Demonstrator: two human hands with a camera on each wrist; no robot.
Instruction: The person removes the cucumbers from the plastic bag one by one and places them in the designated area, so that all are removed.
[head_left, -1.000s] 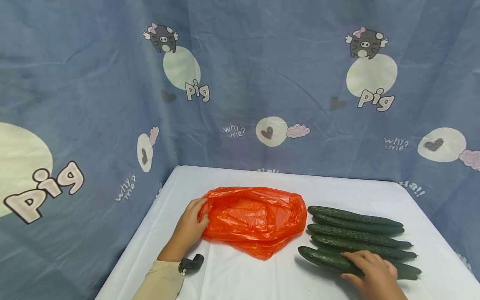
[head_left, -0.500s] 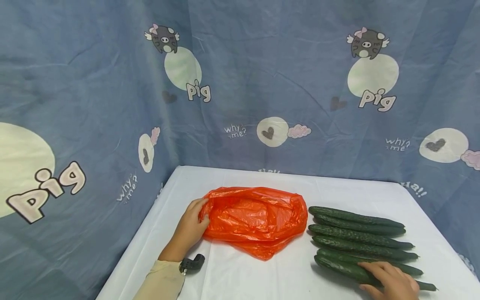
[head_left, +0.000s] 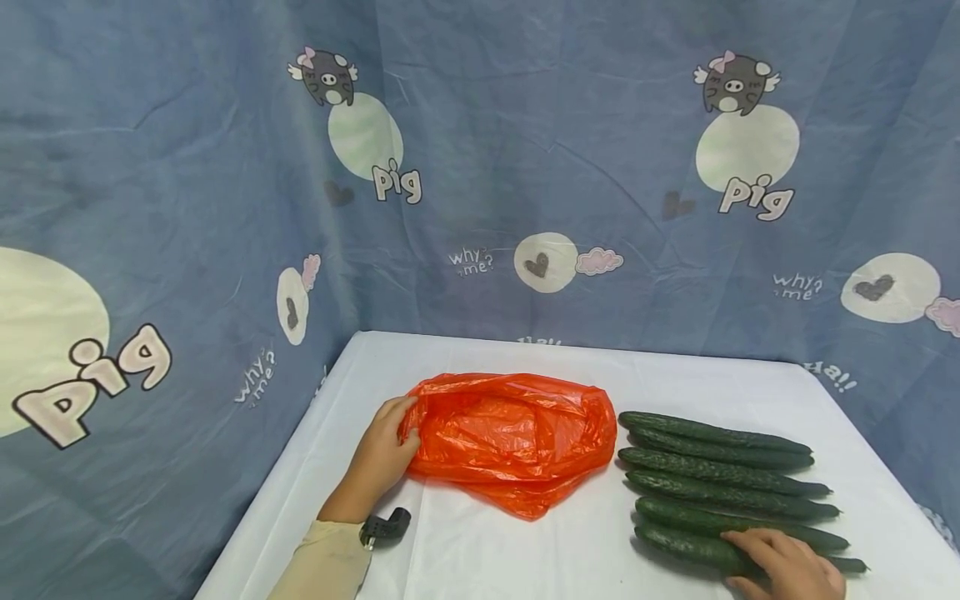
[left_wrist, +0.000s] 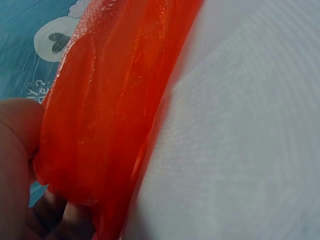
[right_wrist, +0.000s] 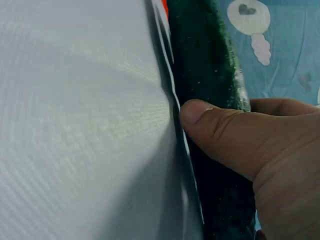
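An orange-red plastic bag (head_left: pixel 495 433) lies with its mouth spread open at the middle of the white table. My left hand (head_left: pixel 382 450) holds the bag's left edge, and the left wrist view shows its thumb (left_wrist: pixel 15 155) against the thin film (left_wrist: pixel 105 125). On the right, several dark green cucumbers (head_left: pixel 720 475) lie side by side. My right hand (head_left: pixel 791 567) grips the nearest cucumber (head_left: pixel 675 546) around its right half, close over the table. In the right wrist view its thumb (right_wrist: pixel 215 120) presses that cucumber's near side; the other fingers are mostly hidden behind it.
A white cloth (head_left: pixel 570 550) covers the table. Blue printed curtains (head_left: pixel 480 167) hang behind it and along the left side. The black wrist strap (head_left: pixel 386 527) sits on the left wrist. The bag's right end comes close to the cucumbers' left tips.
My right hand has moved right and toward me with the front cucumber, bringing it alongside the row and uncovering the cucumber behind it. The left hand and bag have stayed put.
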